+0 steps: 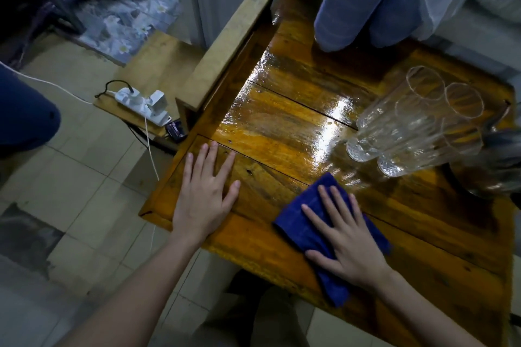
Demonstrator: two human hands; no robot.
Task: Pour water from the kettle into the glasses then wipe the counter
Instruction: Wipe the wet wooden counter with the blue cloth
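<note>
1. The blue cloth (313, 229) lies folded on the wooden counter (282, 127), near its front edge and well in front of the glasses (414, 124).
2. The right hand (348, 242) lies flat on the cloth, fingers spread and straight, palm pressing down; it grips nothing.
3. The left hand (204, 194) lies open and flat on the bare wood to the left of the cloth, fingers spread, close to the counter's left front corner.
4. Between the cloth and the glasses the counter shines wet, with a bright streak of reflected light.
5. The clear ribbed glasses stand in a tight cluster behind and to the right of the cloth; whether they hold water cannot be told.
6. The kettle (490, 166), dark and mostly cut off at the right edge, sits just to the right of the glasses.
7. Two blue cylinders (363, 5) stand at the back of the counter, well behind the cloth.
8. A white power strip (142, 103) rests on a low wooden shelf to the left of the counter.
</note>
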